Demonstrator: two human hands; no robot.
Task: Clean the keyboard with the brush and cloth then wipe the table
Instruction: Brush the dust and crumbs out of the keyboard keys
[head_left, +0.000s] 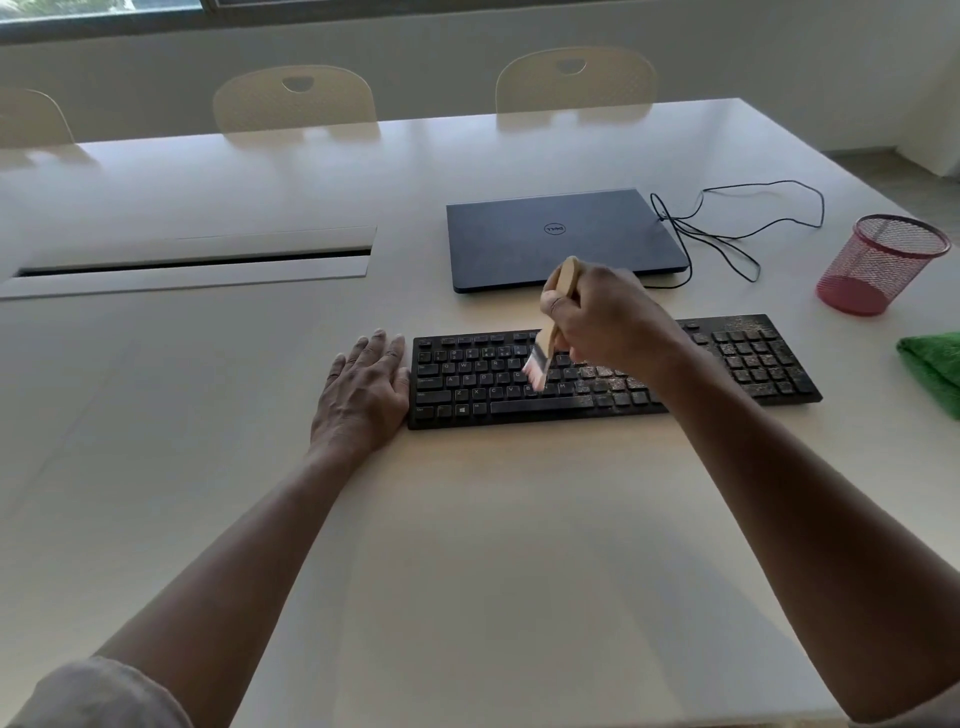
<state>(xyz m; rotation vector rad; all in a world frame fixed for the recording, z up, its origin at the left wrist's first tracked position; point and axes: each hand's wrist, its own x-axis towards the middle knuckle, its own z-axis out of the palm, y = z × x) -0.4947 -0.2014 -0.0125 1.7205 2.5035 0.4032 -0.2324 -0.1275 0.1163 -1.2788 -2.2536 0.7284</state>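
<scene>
Right hand (605, 317) closed around brush (551, 325) handle, bristles down on middle keys of keyboard (613, 371), wrist raised, forearm angled in from lower right. Left hand (363, 387) open flat, fingers spread, palm down on tabletop (467, 545), touching keyboard's left edge. Dust on right-side keys and numpad. Closed laptop (563, 239) behind keyboard, "DELL" logo on lid. Green cloth (935, 369) at right edge, beside red mesh cup (878, 262).
</scene>
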